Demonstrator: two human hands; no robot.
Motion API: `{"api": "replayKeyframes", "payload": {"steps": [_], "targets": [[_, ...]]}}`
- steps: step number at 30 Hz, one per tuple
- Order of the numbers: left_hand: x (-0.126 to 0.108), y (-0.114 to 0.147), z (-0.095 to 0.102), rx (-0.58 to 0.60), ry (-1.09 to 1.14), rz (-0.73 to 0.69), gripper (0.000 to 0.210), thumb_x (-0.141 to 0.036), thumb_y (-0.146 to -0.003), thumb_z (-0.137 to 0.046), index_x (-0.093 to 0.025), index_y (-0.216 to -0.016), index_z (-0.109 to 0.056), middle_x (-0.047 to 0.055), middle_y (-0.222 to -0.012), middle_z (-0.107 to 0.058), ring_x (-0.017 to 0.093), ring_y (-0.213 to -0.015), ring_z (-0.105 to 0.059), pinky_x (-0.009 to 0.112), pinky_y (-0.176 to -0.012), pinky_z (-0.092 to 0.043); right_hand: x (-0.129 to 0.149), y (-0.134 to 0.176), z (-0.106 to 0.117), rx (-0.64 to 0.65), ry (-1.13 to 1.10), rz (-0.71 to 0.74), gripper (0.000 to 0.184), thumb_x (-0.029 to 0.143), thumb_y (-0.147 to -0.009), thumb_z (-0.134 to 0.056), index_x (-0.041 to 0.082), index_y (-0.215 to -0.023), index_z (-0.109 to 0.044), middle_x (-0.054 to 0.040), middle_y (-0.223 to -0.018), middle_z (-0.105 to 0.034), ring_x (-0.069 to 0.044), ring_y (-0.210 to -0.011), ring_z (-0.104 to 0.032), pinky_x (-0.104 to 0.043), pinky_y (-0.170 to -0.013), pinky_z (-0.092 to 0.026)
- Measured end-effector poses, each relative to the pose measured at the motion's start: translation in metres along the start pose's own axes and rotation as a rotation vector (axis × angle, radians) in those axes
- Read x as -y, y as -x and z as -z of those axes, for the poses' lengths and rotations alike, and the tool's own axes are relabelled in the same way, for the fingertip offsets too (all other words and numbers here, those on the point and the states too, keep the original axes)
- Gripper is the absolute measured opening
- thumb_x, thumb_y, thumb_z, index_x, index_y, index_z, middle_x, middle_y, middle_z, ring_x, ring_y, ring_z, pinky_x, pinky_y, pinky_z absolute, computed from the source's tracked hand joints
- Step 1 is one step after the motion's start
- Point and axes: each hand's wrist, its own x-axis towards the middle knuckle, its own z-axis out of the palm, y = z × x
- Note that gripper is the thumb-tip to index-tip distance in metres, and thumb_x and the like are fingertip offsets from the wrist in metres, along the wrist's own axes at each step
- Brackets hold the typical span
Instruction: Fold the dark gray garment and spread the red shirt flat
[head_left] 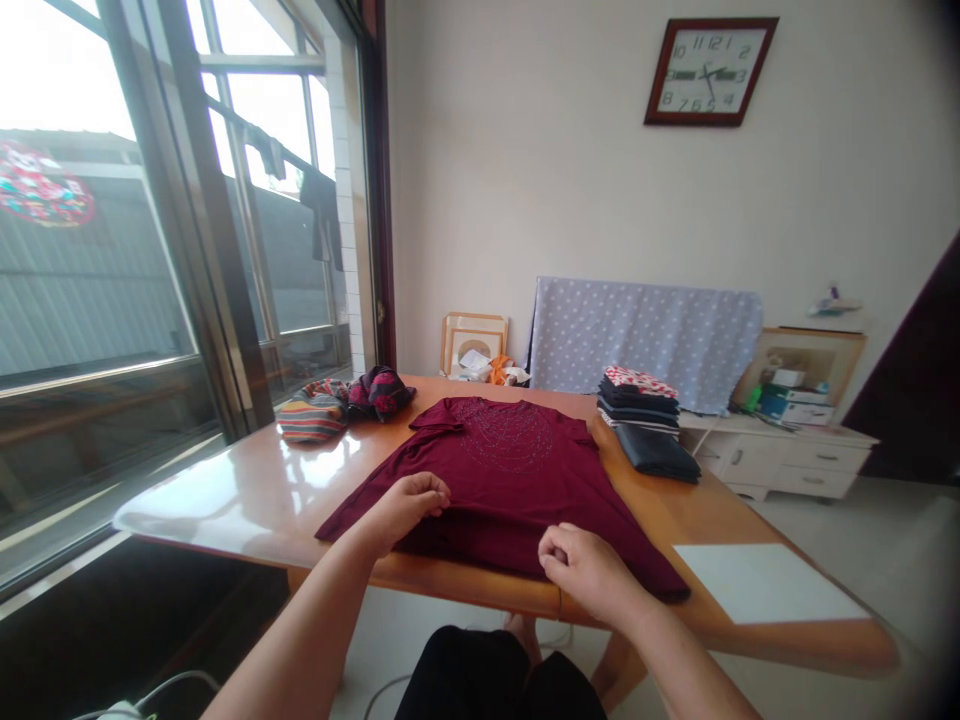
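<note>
Lying flat on the wooden bench (247, 490), the maroon shirt (510, 470) has its hem toward the person — both hands pinch that near edge. Left hand (409, 505) is closed on the fabric at the hem's left part, right hand (581, 570) closed on it further right. Beyond the shirt: a stack of folded clothes (641, 400), a striped bundle (311, 415) near the window.
</note>
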Motion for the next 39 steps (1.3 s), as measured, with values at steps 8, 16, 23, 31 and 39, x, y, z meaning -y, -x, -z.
{"api": "replayKeyframes", "payload": {"steps": [8, 16, 23, 31, 39], "targets": [[0.026, 0.004, 0.072, -0.698, -0.581, 0.176, 0.027, -0.038, -0.081, -0.054, -0.018, -0.095, -0.065, 0.005, -0.085, -0.069, 0.02, -0.079, -0.064, 0.028, -0.069, -0.046, 0.016, -0.013, -0.007, -0.007, -0.065, 0.062, 0.014, 0.02, -0.084, -0.053, 0.023, -0.081, -0.067, 0.001, -0.081, -0.065, -0.013, -0.073, -0.057, -0.025, -0.069, -0.035], [0.047, 0.026, 0.111, -0.617, -0.921, 0.407, 0.041, -0.061, -0.073, -0.063, -0.021, -0.079, -0.069, 0.013, -0.088, -0.072, 0.033, -0.087, -0.066, 0.036, -0.071, -0.044, 0.059, -0.038, -0.024, -0.041, -0.14, 0.175, 0.015, 0.018, -0.085, -0.053, 0.022, -0.082, -0.067, -0.0005, -0.084, -0.064, -0.014, -0.076, -0.058, -0.024, -0.072, -0.039], [0.05, 0.022, 0.107, -0.555, -0.98, 0.344, 0.026, -0.04, -0.089, -0.047, -0.024, -0.089, -0.066, 0.006, -0.094, -0.074, 0.022, -0.085, -0.067, 0.029, -0.07, -0.045, 0.074, -0.057, -0.048, 0.023, -0.152, 0.23, 0.018, 0.016, -0.085, -0.053, 0.022, -0.085, -0.071, -0.0014, -0.086, -0.066, -0.014, -0.08, -0.061, -0.023, -0.077, -0.041], [0.047, 0.023, 0.116, -0.603, -1.041, 0.453, 0.028, -0.041, -0.093, -0.039, -0.023, -0.098, -0.06, 0.013, -0.106, -0.073, 0.03, -0.098, -0.068, 0.037, -0.078, -0.048, 0.075, -0.055, -0.053, 0.052, -0.088, 0.204, 0.024, 0.023, -0.087, -0.055, 0.029, -0.099, -0.075, -0.0012, -0.094, -0.068, -0.015, -0.086, -0.065, -0.024, -0.081, -0.042], [0.038, 0.023, 0.109, -0.584, -1.138, 0.559, 0.026, -0.035, -0.087, -0.048, -0.021, -0.103, -0.062, 0.018, -0.112, -0.071, 0.038, -0.102, -0.066, 0.048, -0.083, -0.048, 0.079, -0.053, -0.046, 0.102, -0.075, 0.206, 0.027, 0.027, -0.09, -0.056, 0.032, -0.106, -0.078, -0.0023, -0.096, -0.069, -0.016, -0.09, -0.066, -0.024, -0.085, -0.044]]}}
